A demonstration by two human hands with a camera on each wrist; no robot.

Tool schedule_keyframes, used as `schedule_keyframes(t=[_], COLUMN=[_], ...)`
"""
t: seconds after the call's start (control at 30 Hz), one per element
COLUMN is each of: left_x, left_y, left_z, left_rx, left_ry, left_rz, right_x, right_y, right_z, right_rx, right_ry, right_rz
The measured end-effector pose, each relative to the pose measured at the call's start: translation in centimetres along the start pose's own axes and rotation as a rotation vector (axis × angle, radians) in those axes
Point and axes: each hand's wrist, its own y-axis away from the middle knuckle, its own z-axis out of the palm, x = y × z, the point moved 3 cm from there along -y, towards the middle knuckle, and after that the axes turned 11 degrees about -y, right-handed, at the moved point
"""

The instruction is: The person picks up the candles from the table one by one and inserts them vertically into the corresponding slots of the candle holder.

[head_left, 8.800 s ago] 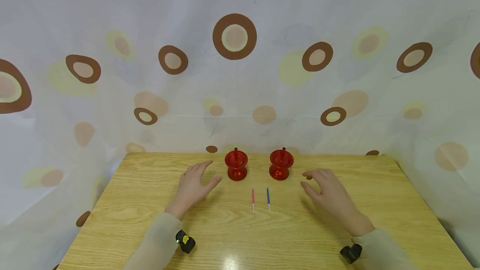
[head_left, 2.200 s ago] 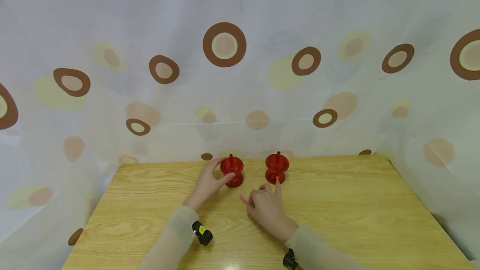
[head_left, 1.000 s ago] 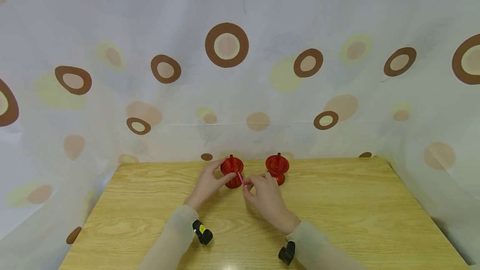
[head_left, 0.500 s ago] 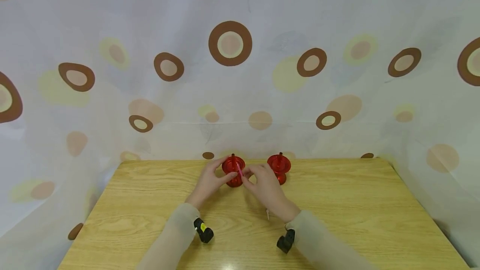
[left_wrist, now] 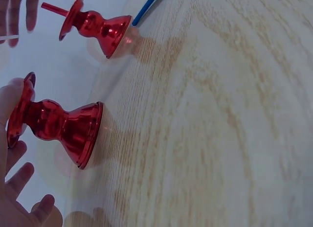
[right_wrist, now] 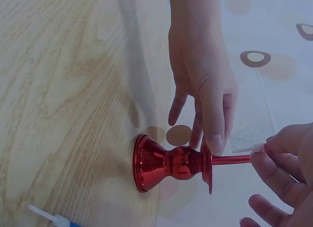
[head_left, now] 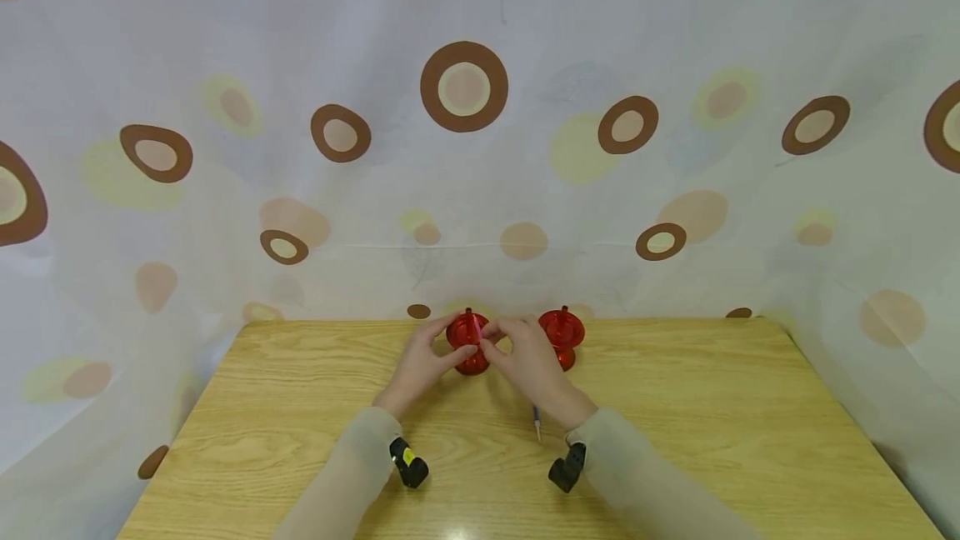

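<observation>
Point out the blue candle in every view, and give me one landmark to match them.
Head: blue candle below centre, partly hidden by the right hand.
Left wrist: blue candle at the top edge, near middle, cut off.
Right wrist: blue candle in the bottom-left corner, mostly its white end showing.
Shared landmark: the red holder gripped by the left hand.

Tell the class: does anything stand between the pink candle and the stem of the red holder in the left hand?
Nothing visible does. The right hand pinches the candle, its white tip showing beside the stem; contact is unclear.
</observation>
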Motion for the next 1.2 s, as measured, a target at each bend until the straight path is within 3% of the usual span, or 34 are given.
schedule_keyframes(t=[0.77, 1.2], left_x=[-0.3, -0.3], left_y=[-0.2, -0.2], left_z=[0.0, 0.1], left_rx=[0.019, 0.025], left_ry=[0.005, 0.008], left_rz=[0.020, 0.032], right_x=[0.6, 0.0], right_y=[-2.7, -4.4], right_z=[-0.2, -0.3], right_rx=[-0.006, -0.011], right_ry=[-0.046, -0.027], right_rz=[0.052, 0.031])
